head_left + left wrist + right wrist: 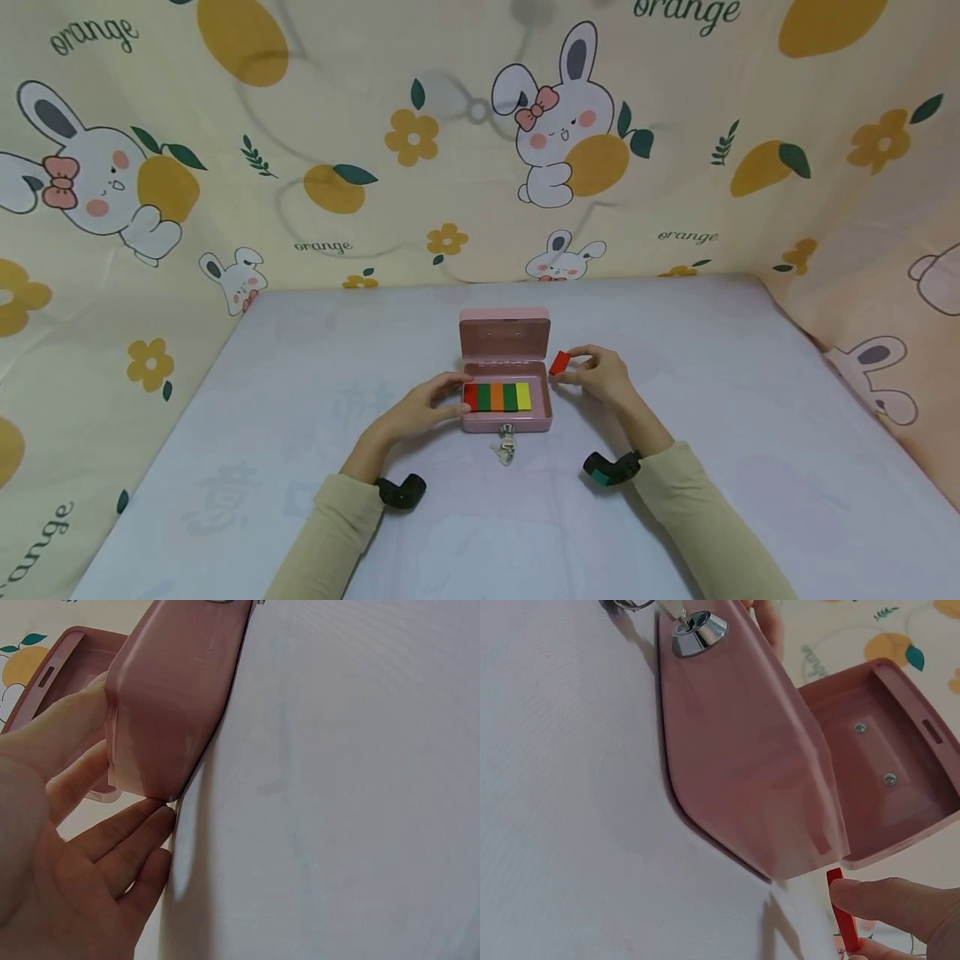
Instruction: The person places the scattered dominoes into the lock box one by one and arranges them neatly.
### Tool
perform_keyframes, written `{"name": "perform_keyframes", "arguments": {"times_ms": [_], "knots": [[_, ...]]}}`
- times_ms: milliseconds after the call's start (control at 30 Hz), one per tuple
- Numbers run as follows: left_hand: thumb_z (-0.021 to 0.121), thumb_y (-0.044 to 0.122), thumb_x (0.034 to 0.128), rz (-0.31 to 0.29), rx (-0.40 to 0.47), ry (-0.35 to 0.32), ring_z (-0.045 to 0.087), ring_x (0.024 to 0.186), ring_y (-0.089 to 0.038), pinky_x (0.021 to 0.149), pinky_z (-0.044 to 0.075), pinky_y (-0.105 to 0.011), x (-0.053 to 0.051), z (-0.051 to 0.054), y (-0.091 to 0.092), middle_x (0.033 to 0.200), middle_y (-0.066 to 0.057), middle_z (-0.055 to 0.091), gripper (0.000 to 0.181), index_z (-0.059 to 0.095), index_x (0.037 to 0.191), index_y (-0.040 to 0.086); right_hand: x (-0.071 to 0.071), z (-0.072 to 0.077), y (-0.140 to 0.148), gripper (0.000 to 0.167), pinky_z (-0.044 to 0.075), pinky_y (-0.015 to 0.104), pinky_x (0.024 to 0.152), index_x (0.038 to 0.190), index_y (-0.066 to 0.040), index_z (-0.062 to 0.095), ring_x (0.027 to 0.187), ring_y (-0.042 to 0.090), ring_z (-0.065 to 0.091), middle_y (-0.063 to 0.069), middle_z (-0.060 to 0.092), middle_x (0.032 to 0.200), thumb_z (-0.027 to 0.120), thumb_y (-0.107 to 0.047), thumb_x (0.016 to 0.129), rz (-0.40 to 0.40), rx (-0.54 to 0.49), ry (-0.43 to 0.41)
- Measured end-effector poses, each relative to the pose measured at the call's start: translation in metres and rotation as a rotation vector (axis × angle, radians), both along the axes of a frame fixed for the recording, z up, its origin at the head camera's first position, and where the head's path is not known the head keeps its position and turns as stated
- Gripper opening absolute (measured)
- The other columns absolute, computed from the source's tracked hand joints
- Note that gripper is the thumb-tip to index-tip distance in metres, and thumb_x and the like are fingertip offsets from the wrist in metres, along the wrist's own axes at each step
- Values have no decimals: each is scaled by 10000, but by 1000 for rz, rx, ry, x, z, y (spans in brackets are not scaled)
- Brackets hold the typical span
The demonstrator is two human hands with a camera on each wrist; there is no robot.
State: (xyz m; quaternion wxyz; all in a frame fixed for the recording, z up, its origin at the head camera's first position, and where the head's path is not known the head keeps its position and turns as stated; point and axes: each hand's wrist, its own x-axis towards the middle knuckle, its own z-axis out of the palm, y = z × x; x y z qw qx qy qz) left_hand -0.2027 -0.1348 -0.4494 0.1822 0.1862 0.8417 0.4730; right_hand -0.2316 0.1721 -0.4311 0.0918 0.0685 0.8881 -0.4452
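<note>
A pink cash box stands on the table with its lid raised. Inside, a row of coloured blocks runs red, green, orange, green, yellow from left to right. At the box's left side, my left hand holds the wall, thumb and index finger reaching over the rim; their tips are hidden in the left wrist view. Just off the right rim, my right hand pinches a red block between thumb and fingers, above the table. That thin block is tilted in the right wrist view.
A key with a ring sits in the lock on the box's front. White cloth covers the table. Behind it hangs a curtain printed with rabbits and oranges. Each wrist wears a black camera.
</note>
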Motion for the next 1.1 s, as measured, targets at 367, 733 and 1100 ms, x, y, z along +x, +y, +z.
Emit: {"name": "perform_keyframes", "arguments": {"times_ms": [367, 733, 1100], "knots": [[650, 257, 923, 10, -4, -6, 369, 1446, -304, 1222, 269, -509, 0, 1, 1, 1514, -79, 445, 506, 475, 1394, 194, 8, 10, -1, 526, 360, 232, 617, 1249, -29, 593, 740, 145, 458, -33, 530, 720, 777, -213, 792, 9, -34, 33], [639, 268, 930, -11, 0, 16, 366, 1445, -318, 1215, 277, -516, 0, 2, 1, 1512, -99, 446, 515, 464, 1404, 167, 14, 14, -3, 520, 358, 233, 592, 1241, -41, 595, 710, 137, 453, -35, 509, 706, 785, -196, 783, 48, -74, 74], [633, 266, 934, -26, 10, 28, 365, 1443, -334, 1212, 277, -525, 1, 2, 0, 1506, -113, 450, 510, 466, 1402, 152, 18, 15, -5, 500, 394, 238, 620, 1228, -50, 608, 776, 166, 477, -2, 525, 751, 781, -208, 786, 114, -67, 85]]}}
